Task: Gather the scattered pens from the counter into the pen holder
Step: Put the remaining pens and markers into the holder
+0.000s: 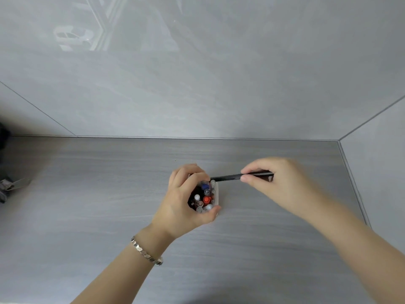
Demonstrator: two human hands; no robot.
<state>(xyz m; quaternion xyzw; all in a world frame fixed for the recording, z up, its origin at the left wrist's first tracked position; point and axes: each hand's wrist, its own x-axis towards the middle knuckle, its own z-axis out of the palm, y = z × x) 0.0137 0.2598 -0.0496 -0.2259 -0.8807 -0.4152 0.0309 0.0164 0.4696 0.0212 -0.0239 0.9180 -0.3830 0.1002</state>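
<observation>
Pen holder point(217, 195), white, crammed with capped pens point(205, 198)

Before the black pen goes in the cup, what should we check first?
1. Right hand grips the slim black pen: ok.
2. Left hand steadies the small white pen holder: ok.
3. Pen tip over the holder's opening: ok, at its far rim.
4. Pen tilted upright to drop in: not ok, it lies nearly level.
5. Room among the pens already inside: cannot tell, it looks crowded.
6. Grey wood-grain counter has more loose pens: none seen.
</observation>
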